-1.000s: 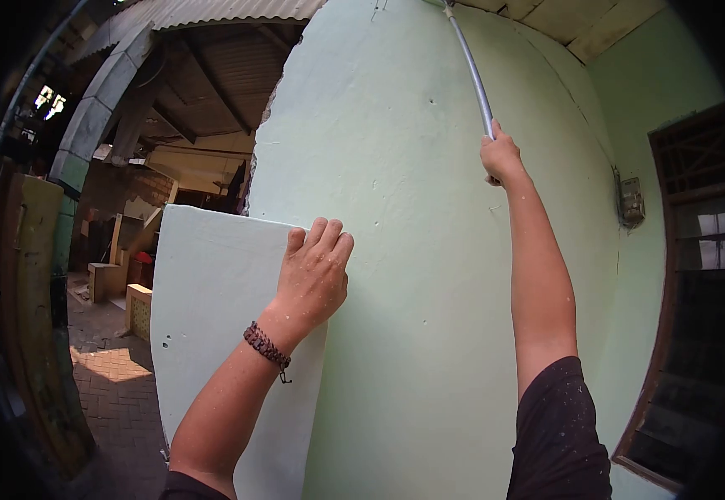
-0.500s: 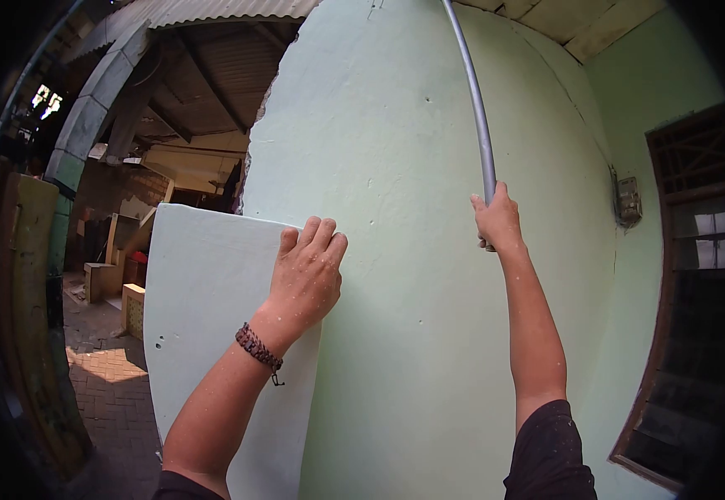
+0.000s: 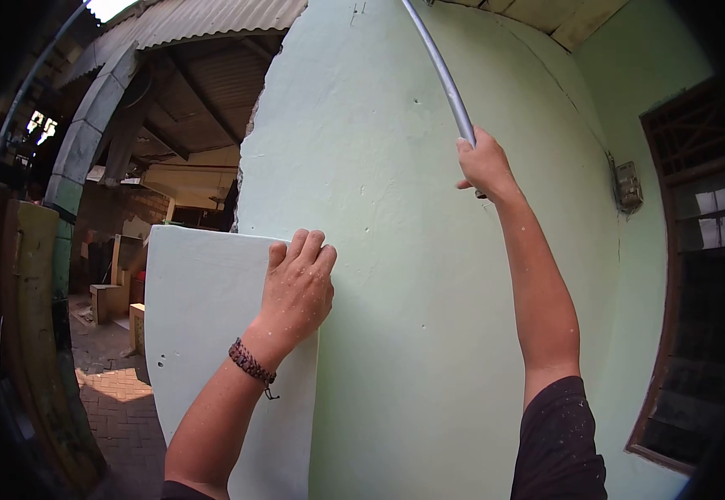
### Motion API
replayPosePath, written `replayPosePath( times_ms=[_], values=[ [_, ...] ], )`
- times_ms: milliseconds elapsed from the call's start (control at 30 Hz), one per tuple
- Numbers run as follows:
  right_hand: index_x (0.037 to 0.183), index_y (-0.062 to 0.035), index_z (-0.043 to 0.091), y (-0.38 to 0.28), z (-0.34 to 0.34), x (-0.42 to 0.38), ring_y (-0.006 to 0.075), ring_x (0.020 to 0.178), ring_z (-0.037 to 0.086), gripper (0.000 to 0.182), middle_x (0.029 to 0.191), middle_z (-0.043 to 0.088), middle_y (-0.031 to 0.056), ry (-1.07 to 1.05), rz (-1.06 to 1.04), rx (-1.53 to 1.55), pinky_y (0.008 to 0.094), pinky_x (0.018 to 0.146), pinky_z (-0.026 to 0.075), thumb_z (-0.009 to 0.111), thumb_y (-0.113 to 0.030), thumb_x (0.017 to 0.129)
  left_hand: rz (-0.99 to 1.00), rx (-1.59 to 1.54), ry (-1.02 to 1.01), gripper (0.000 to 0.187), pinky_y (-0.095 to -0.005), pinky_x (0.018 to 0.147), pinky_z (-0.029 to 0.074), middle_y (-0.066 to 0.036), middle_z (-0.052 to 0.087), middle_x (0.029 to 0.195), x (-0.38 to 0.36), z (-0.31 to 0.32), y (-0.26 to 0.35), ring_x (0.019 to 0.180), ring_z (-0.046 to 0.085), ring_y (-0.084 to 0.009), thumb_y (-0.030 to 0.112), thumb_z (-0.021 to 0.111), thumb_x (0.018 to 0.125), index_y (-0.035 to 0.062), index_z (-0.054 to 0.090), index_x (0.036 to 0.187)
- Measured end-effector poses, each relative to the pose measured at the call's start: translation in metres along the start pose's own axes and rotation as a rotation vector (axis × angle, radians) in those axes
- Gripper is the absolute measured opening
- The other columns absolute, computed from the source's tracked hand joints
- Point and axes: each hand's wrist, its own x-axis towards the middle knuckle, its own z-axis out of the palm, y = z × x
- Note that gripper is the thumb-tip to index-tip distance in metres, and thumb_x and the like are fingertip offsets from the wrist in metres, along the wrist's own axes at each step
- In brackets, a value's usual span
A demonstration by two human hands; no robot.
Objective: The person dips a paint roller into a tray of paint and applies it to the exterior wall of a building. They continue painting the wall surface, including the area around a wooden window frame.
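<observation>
My right hand (image 3: 489,167) is closed around the lower end of a grey pole (image 3: 441,71), with the pole's short butt showing just below the fist. Leaning up and to the left, the pole runs out of the top of the view, so its far end is hidden. At lower left, my left hand (image 3: 297,283) hooks its fingers over the top corner of a low pale wall (image 3: 200,292). A braided bracelet (image 3: 250,360) circles that wrist. Behind both hands rises a tall light-green wall (image 3: 404,250), its surface marked by small holes and pale specks.
An electricity meter (image 3: 628,187) hangs near the right corner, beside a dark wooden window (image 3: 700,317). A tiled post (image 3: 87,125) and corrugated roof (image 3: 187,25) stand at left, over a brick-paved yard (image 3: 117,417). Ceiling panels (image 3: 537,17) edge the top.
The pole has tilted further left, and my right hand has risen and shifted slightly left. My left hand keeps its place on the low wall while the view tips upward a little.
</observation>
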Motion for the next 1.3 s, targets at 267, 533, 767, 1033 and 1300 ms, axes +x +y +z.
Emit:
replayPosePath(
  times_ms=[267, 533, 767, 1033, 1300],
  values=[
    [0.145, -0.0101, 0.023, 0.009, 0.031, 0.023, 0.0343, 0.098, 0.062, 0.057, 0.105, 0.063, 0.0202, 0.131, -0.151, -0.276, 0.0441, 0.084, 0.051, 0.044, -0.018, 0.093, 0.012, 0.032, -0.017, 0.024, -0.0363, 0.087, 0.032, -0.009, 0.048, 0.107, 0.001, -0.002, 0.002, 0.108, 0.045, -0.0223, 0.003, 0.061, 0.067, 0.0047, 0.052, 0.089],
    [0.145, -0.0116, 0.026, 0.0, 0.026, 0.066, 0.0313, 0.106, 0.06, 0.057, 0.114, 0.06, 0.0173, 0.129, -0.089, -0.381, 0.0398, 0.09, 0.05, 0.04, -0.009, 0.09, 0.008, 0.019, -0.027, 0.024, -0.0373, 0.086, 0.032, -0.009, 0.047, 0.106, 0.001, -0.003, 0.003, 0.108, 0.044, -0.0236, 0.003, 0.061, 0.067, 0.005, 0.049, 0.088],
    [0.142, -0.0089, 0.029, -0.035, 0.018, 0.103, 0.0285, 0.111, 0.057, 0.053, 0.121, 0.057, 0.0157, 0.136, -0.064, -0.276, 0.0381, 0.093, 0.05, 0.038, -0.008, 0.09, 0.003, 0.011, 0.003, 0.024, -0.0375, 0.086, 0.032, -0.009, 0.046, 0.104, 0.001, -0.001, 0.001, 0.108, 0.044, -0.0238, 0.002, 0.062, 0.066, 0.0053, 0.048, 0.086],
    [0.145, -0.0049, 0.02, 0.026, 0.042, 0.029, 0.0349, 0.106, 0.059, 0.058, 0.114, 0.058, 0.0247, 0.095, -0.109, -0.425, 0.043, 0.091, 0.049, 0.037, -0.004, 0.089, 0.012, 0.001, 0.037, 0.025, -0.037, 0.087, 0.031, -0.009, 0.046, 0.104, -0.001, -0.001, 0.002, 0.106, 0.044, -0.0237, 0.0, 0.06, 0.065, 0.0047, 0.048, 0.087],
    [0.145, -0.0038, 0.021, -0.017, 0.008, 0.046, 0.031, 0.085, 0.066, 0.058, 0.107, 0.061, 0.0234, 0.016, -0.123, -0.38, 0.0395, 0.073, 0.056, 0.036, 0.0, 0.089, 0.003, 0.036, 0.023, 0.023, -0.0347, 0.087, 0.031, -0.007, 0.049, 0.104, 0.0, -0.001, 0.003, 0.105, 0.044, -0.0204, 0.0, 0.059, 0.067, 0.0048, 0.052, 0.088]
  ],
)
